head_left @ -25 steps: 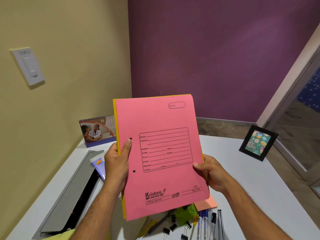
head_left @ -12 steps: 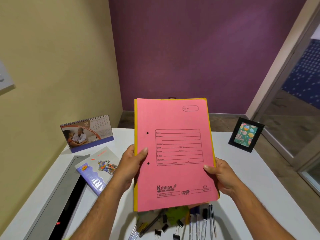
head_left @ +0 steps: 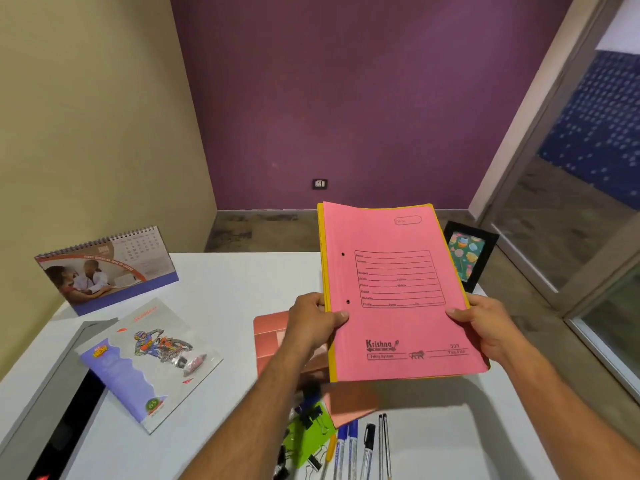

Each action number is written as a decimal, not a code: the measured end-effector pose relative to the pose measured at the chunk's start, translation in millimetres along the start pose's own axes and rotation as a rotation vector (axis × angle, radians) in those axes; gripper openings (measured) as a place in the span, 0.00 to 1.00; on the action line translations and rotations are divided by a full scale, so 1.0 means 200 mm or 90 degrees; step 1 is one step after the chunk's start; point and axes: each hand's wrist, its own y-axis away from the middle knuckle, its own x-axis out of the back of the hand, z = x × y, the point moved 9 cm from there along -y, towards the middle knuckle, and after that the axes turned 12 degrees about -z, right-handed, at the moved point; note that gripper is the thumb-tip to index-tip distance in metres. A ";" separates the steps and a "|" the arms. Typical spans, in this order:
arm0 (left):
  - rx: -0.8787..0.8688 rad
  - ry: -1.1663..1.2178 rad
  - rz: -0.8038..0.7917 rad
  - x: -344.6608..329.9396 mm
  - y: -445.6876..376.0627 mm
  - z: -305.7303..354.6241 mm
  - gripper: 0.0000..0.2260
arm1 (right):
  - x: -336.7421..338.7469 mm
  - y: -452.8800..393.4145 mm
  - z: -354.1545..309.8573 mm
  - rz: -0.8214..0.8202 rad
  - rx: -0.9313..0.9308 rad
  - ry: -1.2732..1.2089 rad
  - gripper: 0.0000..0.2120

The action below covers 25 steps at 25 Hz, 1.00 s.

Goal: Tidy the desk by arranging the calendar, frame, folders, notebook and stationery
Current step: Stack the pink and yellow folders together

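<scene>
Fingers of both hands, left (head_left: 313,320) and right (head_left: 485,323), pinched the stacked folders (head_left: 398,292) by their side edges. Since a second ago the stack had swung right and tipped flatter above the desk (head_left: 225,292), suggesting set-down near the frame (head_left: 469,254).

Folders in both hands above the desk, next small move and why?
Probably lower the pink-and-yellow folder stack flat onto the bare white desk ahead: left hand and right hand hold it clear of the surface, above the pens.
</scene>
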 end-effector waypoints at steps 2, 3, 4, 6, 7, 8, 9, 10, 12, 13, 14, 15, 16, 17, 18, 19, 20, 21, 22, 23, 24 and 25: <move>0.018 -0.013 0.019 -0.08 -0.12 0.02 0.08 | 0.11 -0.09 -0.02 0.027 -0.009 0.021 0.11; 0.027 -0.021 0.029 -0.12 -0.18 0.02 0.09 | 0.16 -0.14 -0.02 0.039 -0.013 0.030 0.11; 0.036 -0.033 0.035 -0.15 -0.24 0.03 0.09 | 0.20 -0.20 -0.02 0.048 -0.016 0.038 0.10; 0.055 -0.051 0.038 -0.22 -0.36 0.04 0.09 | 0.27 -0.31 -0.02 0.055 -0.021 0.048 0.10; 0.064 -0.055 0.040 -0.24 -0.41 0.04 0.09 | 0.29 -0.37 -0.01 0.056 -0.024 0.054 0.10; 0.073 -0.064 0.044 -0.27 -0.47 0.03 0.09 | 0.31 -0.43 0.00 0.056 -0.027 0.057 0.10; 0.080 -0.082 0.049 -0.28 -0.52 0.02 0.09 | 0.33 -0.49 0.02 0.056 -0.031 0.060 0.10; 0.088 -0.106 0.052 -0.30 -0.58 0.02 0.10 | 0.35 -0.55 0.04 0.056 -0.037 0.063 0.10; 0.109 -0.148 0.059 -0.33 -0.67 -0.01 0.11 | 0.37 -0.67 0.09 0.052 -0.047 0.078 0.10; 0.121 -0.164 0.062 -0.34 -0.72 -0.03 0.12 | 0.38 -0.72 0.11 0.049 -0.052 0.087 0.10; 0.134 -0.175 0.061 -0.35 -0.76 -0.05 0.12 | 0.38 -0.77 0.13 0.048 -0.058 0.097 0.10; 0.148 -0.187 0.058 -0.36 -0.80 -0.07 0.12 | 0.38 -0.82 0.16 0.049 -0.064 0.103 0.10; 0.162 -0.199 0.056 -0.37 -0.84 -0.09 0.12 | 0.38 -0.87 0.19 0.049 -0.069 0.107 0.10; 0.176 -0.213 0.052 -0.38 -0.87 -0.11 0.12 | 0.38 -0.91 0.22 0.047 -0.077 0.111 0.10; 0.187 -0.228 0.049 -0.38 -0.90 -0.13 0.11 | 0.38 -0.95 0.26 0.046 -0.085 0.115 0.10; 0.196 -0.245 0.046 -0.39 -0.93 -0.14 0.11 | 0.38 -0.98 0.30 0.045 -0.095 0.120 0.10; 0.204 -0.260 0.041 -0.39 -0.95 -0.15 0.10 | 0.38 -1.01 0.34 0.046 -0.104 0.120 0.10; 0.207 -0.273 0.036 -0.40 -0.98 -0.17 0.09 | 0.38 -1.04 0.38 0.047 -0.113 0.119 0.10; 0.210 -0.281 0.032 -0.41 -1.00 -0.19 0.09 | 0.37 -1.06 0.41 0.047 -0.121 0.120 0.09; 0.213 -0.285 0.028 -0.42 -1.02 -0.20 0.08 | 0.37 -1.07 0.44 0.048 -0.127 0.125 0.09; 0.219 -0.287 0.026 -0.42 -1.04 -0.22 0.08 | 0.37 -1.09 0.46 0.052 -0.132 0.127 0.09; 0.228 -0.289 0.025 -0.43 -1.05 -0.25 0.07 | 0.37 -1.11 0.49 0.054 -0.139 0.127 0.09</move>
